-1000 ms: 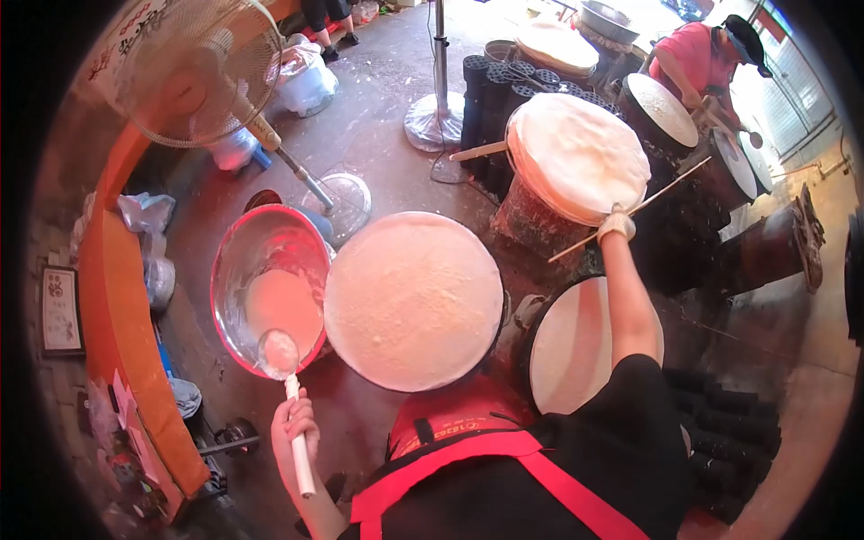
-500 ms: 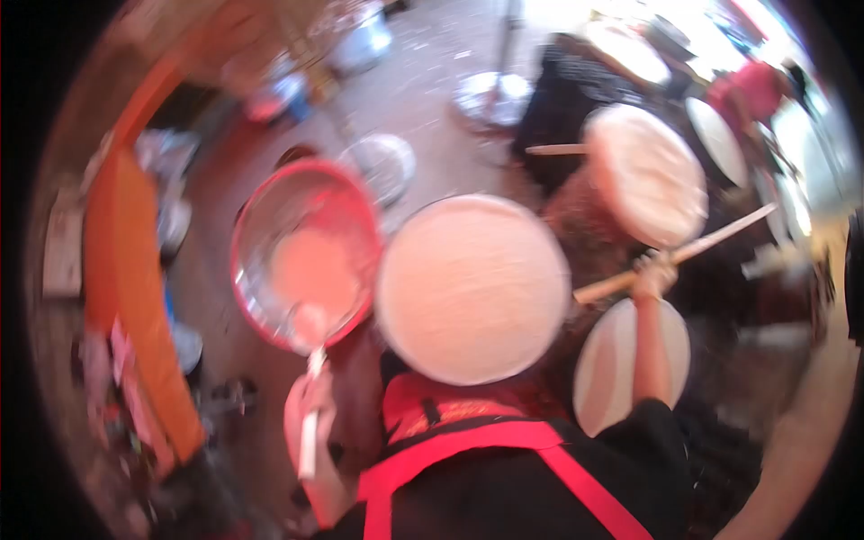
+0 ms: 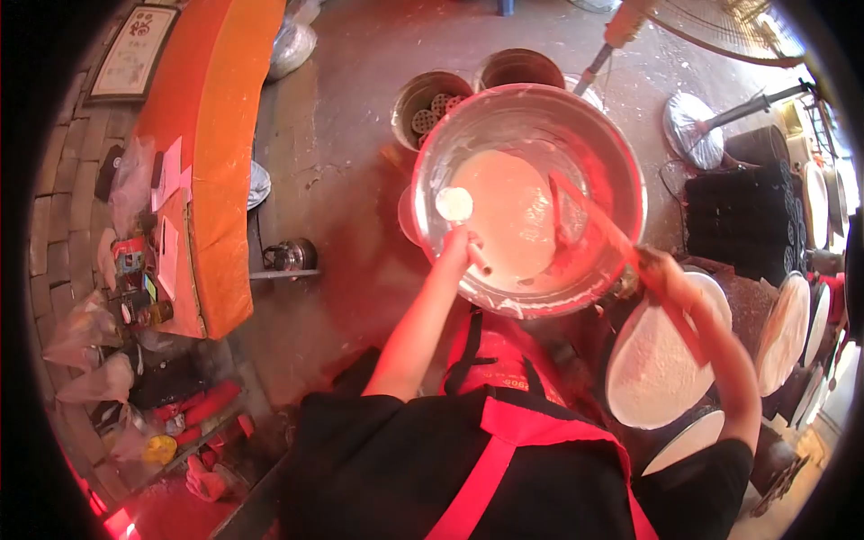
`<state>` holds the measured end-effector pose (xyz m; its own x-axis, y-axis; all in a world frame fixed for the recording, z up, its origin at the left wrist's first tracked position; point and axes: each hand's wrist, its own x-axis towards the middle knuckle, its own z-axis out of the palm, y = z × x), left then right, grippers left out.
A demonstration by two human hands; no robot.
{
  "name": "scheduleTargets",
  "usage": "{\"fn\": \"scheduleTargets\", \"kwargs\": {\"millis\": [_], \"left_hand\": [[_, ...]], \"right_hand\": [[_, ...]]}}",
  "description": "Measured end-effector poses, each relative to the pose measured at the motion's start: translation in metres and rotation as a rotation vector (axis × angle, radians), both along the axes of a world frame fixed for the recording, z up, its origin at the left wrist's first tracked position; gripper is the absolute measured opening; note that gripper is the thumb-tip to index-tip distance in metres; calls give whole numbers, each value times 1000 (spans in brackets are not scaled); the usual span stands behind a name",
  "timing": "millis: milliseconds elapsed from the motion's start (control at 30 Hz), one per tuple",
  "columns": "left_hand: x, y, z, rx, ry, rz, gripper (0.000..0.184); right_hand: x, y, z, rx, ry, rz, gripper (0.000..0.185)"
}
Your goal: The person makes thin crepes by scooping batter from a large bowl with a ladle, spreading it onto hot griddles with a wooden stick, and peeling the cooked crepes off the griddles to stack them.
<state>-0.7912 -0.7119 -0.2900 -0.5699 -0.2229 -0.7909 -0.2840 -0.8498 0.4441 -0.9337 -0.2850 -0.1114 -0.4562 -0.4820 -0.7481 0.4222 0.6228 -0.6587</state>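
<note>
A large metal basin [image 3: 621,162] holds pale, creamy batter [image 3: 495,216]. My left hand [image 3: 463,247] is closed around the handle of a ladle, over the basin's near left side. The ladle's round bowl [image 3: 454,204] is coated white and sits at the batter's left edge. On the right, my right hand [image 3: 661,274] grips a long flat wooden stick [image 3: 594,211] at the basin's rim. The stick's far end reaches over the inside of the basin; I cannot tell if it touches the batter. Below that hand is a round griddle [image 3: 661,378] with a pale layer on it.
Two dark cylindrical buckets [image 3: 517,68] stand behind the basin, one holding briquettes with holes [image 3: 423,121]. An orange counter [image 3: 220,180] runs along the left. Stacked black briquettes [image 3: 747,216], a fan [image 3: 720,31] and more round griddles [image 3: 783,333] are on the right.
My view has turned left, so the basin is now in front of me. My right hand has brought the stick from beside the griddles to the basin. The ladle stays in my left hand.
</note>
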Motion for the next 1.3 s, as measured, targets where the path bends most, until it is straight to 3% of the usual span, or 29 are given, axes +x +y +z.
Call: {"fn": "scheduleTargets", "kwargs": {"millis": [33, 67, 200, 233, 333, 367, 433, 533, 567, 600, 700, 733, 767, 800, 867, 900, 1000, 1067, 1100, 1133, 1167, 1233, 1300], "left_hand": [[-8, 10, 9, -139, -94, -24, 9], [-14, 9, -3, -168, -138, -19, 6], [-57, -16, -70, 3, -125, 18, 18], [-70, -23, -45, -21, -117, -68, 20], [-84, -33, -127, -286, -98, -365, 25], [-84, -22, -121, -392, -143, -284, 24], [-61, 4, -17, -534, -182, -492, 25], [-16, 49, 110, -587, -169, -754, 29], [0, 64, 120, -599, -121, -814, 31], [8, 77, 125, -610, -69, -878, 34], [-19, 100, 102, -917, 152, -1096, 34], [-40, 102, 84, -1028, 226, -1158, 34], [-58, 102, 60, -1224, 371, -1093, 29], [-78, 101, 40, -1413, 520, -1011, 26], [-115, 84, 58, -1331, 345, -1115, 28], [-127, 72, 64, -1283, 256, -1159, 29], [-143, 29, 11, -1533, -70, -1344, 30], [-133, 17, -42, -1504, -103, -1266, 30], [-129, 16, -77, -1473, -115, -1214, 29], [-131, 27, -55, -1442, -127, -1164, 29], [-128, 46, -34, -1225, -239, -1309, 30], [-116, 64, -30, -845, 1, -1218, 23], [-115, 77, -40, -389, 39, -1158, 16]], "right_hand": [[-19, -60, 40, 98, -4, -7, 51], [-41, -84, 29, 61, -177, -167, 49], [-82, -157, 10, 212, -5, 258, 46], [-78, -158, -2, 202, 7, 290, 47], [-32, -147, -13, 101, 172, 293, 54], [-7, -124, -28, -96, 73, 146, 57], [69, -84, -33, -250, 101, -94, 56], [198, -46, 14, -159, 275, -299, 55], [224, -45, 42, -62, 266, -318, 52], [250, -43, 69, 32, 252, -336, 48], [308, -36, 42, 126, 147, -614, 47], [301, -48, 34, 173, 231, -606, 46], [279, -67, 40, 95, 6, -840, 45], [258, -78, 42, 74, -146, -909, 44], [241, -85, 32, -84, -276, -1042, 44], [242, -84, 31, -38, -289, -1046, 43], [248, -76, 18, 62, -301, -1045, 43], [261, -72, -14, 77, -262, -1035, 43], [256, -75, -25, 124, -182, -906, 43], [246, -80, -34, 90, -151, -878, 43], [236, -86, -42, 58, -121, -852, 43], [224, -89, -60, 54, -3, -738, 44], [222, -83, -77, 106, 170, -561, 45]]}}
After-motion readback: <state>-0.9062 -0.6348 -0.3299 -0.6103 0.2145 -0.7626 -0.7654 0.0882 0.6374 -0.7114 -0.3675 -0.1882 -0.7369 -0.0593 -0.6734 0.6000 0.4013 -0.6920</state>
